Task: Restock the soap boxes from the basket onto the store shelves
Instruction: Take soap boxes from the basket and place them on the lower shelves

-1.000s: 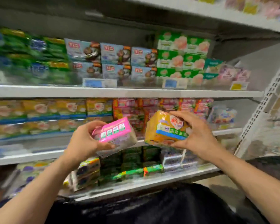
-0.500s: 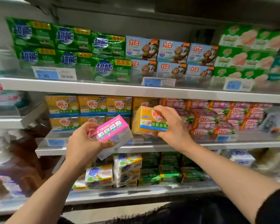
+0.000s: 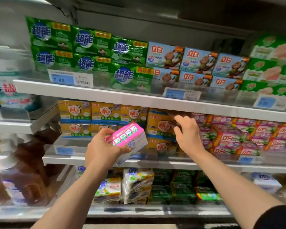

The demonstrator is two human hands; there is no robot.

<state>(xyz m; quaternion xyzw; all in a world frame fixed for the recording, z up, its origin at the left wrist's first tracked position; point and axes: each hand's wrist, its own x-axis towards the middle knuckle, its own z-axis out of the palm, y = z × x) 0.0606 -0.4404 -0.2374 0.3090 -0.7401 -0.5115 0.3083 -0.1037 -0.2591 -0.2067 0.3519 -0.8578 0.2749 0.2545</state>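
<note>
While the left hand [image 3: 102,150] grips a pink soap box [image 3: 128,138], the right hand [image 3: 187,136] (fingers loose) touches a shelved yellow box [image 3: 158,124].

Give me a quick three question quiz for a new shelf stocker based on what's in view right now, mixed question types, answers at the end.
1. True or false: the left hand holds a pink soap box.
2. Which shelf is the right hand reaching into?
A. top shelf, with the green soap packs
B. middle shelf, at the yellow soap boxes
C. bottom shelf
3. Fill in: right of the yellow boxes on that shelf stand the ____-coloured packs.

Key
1. True
2. B
3. Pink and red
</note>
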